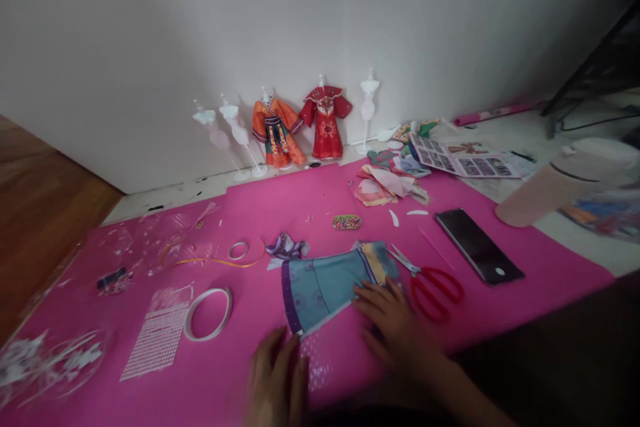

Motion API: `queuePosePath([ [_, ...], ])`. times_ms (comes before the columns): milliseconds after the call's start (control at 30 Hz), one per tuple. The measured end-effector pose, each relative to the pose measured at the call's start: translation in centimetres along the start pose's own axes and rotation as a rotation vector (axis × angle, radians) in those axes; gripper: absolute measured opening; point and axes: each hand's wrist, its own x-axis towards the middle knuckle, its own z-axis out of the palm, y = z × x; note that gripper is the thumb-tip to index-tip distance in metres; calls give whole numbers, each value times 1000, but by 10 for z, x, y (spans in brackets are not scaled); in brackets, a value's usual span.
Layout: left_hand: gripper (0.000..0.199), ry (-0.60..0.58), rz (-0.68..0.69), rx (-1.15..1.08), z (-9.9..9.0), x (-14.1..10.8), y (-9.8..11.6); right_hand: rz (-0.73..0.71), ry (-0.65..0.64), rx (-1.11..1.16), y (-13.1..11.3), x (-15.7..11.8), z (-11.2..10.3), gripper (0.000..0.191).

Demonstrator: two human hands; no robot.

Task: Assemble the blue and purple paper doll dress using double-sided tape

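Note:
A small teal doll-clothes piece (327,283) with a purple band at its left end and a cream strip at its right lies flat on the pink mat (280,210). My right hand (387,317) rests on its lower right edge, fingers spread and open. At the lower left corner, my left hand (277,373) has its fingers stretched out, their tips at or beside the cloth; contact is hard to tell. Red-handled scissors (433,290) lie with blades parted just right of the cloth. A crumpled purple scrap (287,247) sits at its upper left.
White tape roll (209,315), sheet of stick-on beads (156,340) and clear plastic wrappers lie left. A phone (477,243) and pink tumbler (550,180) stand right. Behind are fabric scraps (385,183), a booklet (465,160), and small dress forms, two wearing an orange robe (277,133) and red robe (326,123).

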Motion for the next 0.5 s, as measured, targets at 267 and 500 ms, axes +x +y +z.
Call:
queuePosePath([
  [267, 29, -25, -160, -96, -20, 10, 28, -95, -18, -56, -10, -3, -12, 38],
  [500, 34, -62, -102, -18, -17, 14, 40, -174, -85, -39, -27, 0, -2, 43],
])
